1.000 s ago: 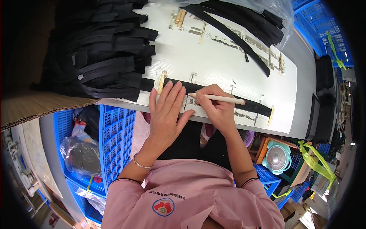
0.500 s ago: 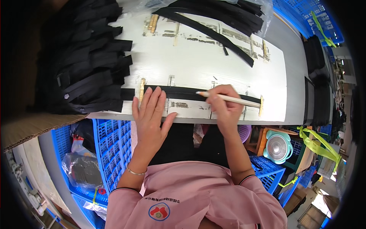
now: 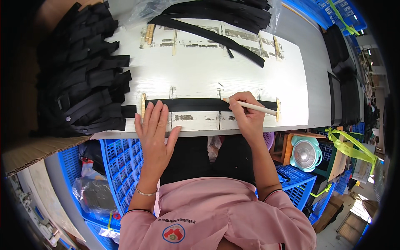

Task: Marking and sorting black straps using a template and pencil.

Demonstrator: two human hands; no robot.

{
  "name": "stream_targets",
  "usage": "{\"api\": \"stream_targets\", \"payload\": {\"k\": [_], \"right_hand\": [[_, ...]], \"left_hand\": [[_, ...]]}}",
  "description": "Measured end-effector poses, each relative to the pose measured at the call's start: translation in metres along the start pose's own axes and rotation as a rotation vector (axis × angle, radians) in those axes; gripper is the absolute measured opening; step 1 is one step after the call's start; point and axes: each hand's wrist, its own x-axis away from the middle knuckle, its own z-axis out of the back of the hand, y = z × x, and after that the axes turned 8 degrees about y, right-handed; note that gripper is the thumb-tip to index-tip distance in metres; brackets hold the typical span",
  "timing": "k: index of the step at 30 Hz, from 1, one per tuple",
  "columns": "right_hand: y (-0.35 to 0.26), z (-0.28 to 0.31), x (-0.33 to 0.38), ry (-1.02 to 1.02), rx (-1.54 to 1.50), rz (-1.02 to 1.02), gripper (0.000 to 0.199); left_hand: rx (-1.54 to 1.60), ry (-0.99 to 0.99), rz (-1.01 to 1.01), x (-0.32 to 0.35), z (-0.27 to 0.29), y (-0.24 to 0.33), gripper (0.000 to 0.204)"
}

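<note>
A long black fabric strip (image 3: 196, 104) lies flat across the near part of a white board (image 3: 196, 79), between two tan end blocks, the left block (image 3: 143, 105) and the right block (image 3: 278, 110). My left hand (image 3: 153, 135) lies flat, fingers spread, its fingertips pressing on the strip's left end. My right hand (image 3: 250, 118) is closed around a white pencil (image 3: 257, 108). The pencil's tip touches or hovers over the strip's upper edge, close to a dark line drawn on the board; whether it touches I cannot tell.
Overlapping black strips (image 3: 83, 71) are heaped at the left, beside a cardboard flap (image 3: 41, 152). More black strips (image 3: 216, 14) lie at the far side, one angled over the board. Blue crates (image 3: 121, 166) and a teal fan (image 3: 306, 153) stand below the table's edge.
The pencil tip has moved right along the strip, from left of the dark line to beside it. My left hand keeps its place on the strip. The whole view has shifted slightly.
</note>
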Motion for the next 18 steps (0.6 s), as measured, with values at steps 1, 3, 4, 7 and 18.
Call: {"api": "stream_targets", "payload": {"k": [1,3,4,7,18], "right_hand": [[-0.002,-0.001,-0.001,-0.011,0.023,-0.002,0.004],[-0.002,-0.001,-0.001,-0.022,0.045,-0.005,0.004],[0.001,-0.001,-0.002,-0.031,0.096,0.005,0.004],[0.004,0.001,-0.001,-0.055,0.152,0.029,0.005],[0.006,-0.001,-0.001,-0.035,0.173,0.130,0.003]], "left_hand": [[-0.001,-0.004,0.003,0.000,0.001,0.000,0.060],[-0.003,-0.009,0.006,0.000,0.002,0.001,0.059],[-0.003,-0.017,0.008,-0.001,0.003,0.002,0.059],[0.004,0.002,0.006,-0.004,0.005,0.009,0.056],[0.374,0.156,-0.019,-0.045,-0.055,0.067,0.019]]}}
